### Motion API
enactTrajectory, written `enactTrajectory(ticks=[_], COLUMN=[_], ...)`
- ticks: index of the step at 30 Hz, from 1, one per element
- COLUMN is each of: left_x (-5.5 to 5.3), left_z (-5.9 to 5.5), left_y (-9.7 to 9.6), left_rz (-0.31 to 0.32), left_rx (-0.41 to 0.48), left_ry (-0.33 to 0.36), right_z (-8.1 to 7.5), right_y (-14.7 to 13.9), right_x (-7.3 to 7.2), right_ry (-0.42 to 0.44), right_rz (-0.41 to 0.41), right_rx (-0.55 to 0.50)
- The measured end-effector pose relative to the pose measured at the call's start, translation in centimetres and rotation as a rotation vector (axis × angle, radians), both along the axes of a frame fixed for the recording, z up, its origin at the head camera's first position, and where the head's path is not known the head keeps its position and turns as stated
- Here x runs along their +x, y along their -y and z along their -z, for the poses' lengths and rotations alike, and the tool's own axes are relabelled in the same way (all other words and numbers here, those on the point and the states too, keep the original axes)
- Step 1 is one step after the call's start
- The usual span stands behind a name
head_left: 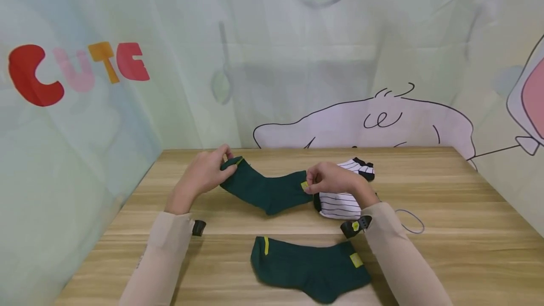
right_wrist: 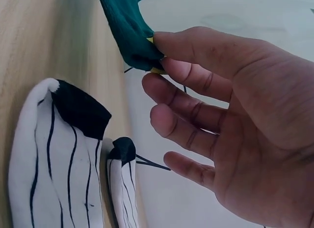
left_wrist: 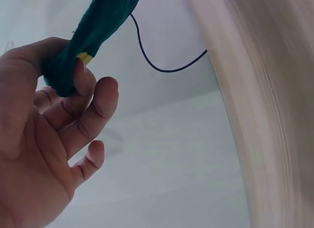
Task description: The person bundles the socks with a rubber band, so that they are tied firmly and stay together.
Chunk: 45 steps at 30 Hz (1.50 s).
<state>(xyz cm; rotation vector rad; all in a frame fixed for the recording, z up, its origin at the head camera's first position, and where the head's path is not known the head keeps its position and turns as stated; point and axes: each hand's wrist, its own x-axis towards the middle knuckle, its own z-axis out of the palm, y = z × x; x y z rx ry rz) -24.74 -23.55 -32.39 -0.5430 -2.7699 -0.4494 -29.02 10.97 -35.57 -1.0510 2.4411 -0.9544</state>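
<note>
A dark green sock [head_left: 267,192] with yellow marks is stretched between both hands over the table. My left hand [head_left: 206,169] pinches its left end, thumb against fingers, beside a yellow stripe. At the sock's other end, next to the yellow patch, my right hand [head_left: 331,177] pinches the fabric between thumb and index finger; its other fingers spread loosely in the right wrist view. A second green sock [head_left: 310,266] lies flat nearer the body, with a yellow stripe at left and a yellow patch at right.
Two white socks with dark stripes lie by the right hand: a nearer striped sock [head_left: 340,206] and a farther striped sock [head_left: 366,170], partly hidden by the hand. A thin blue loop [head_left: 418,228] lies right of the right forearm. A printed curtain [head_left: 191,84] hangs behind the wooden table [head_left: 459,249].
</note>
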Motion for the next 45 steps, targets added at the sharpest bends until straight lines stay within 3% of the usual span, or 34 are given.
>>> enactTrajectory(ticks=[11,19,28,35,45], left_x=[0.1,0.1,0.6,1.0,1.3], left_z=[-0.7,-1.1,-1.0,-1.4,-1.6], left_y=[-0.1,-0.5,-1.1,-1.4,-1.3], left_rz=[0.015,0.04,0.078,0.087,0.134], left_rx=[0.007,0.023,0.074,0.067,0.076], left_ry=[-0.001,0.047,0.1,0.086,0.141], right_z=[-1.2,-1.6,-1.6,-1.9,-2.2], right_y=[-0.7,-1.7,-2.1,-2.3,-2.6], right_x=[0.1,0.7,1.8,2.3,2.6], right_ry=[0.024,-0.031,-0.023,-0.051,-0.055], right_rz=[-0.012,0.027,0.006,0.015,-0.024], right_rx=[0.006,0.017,-0.012,-0.007,0.011])
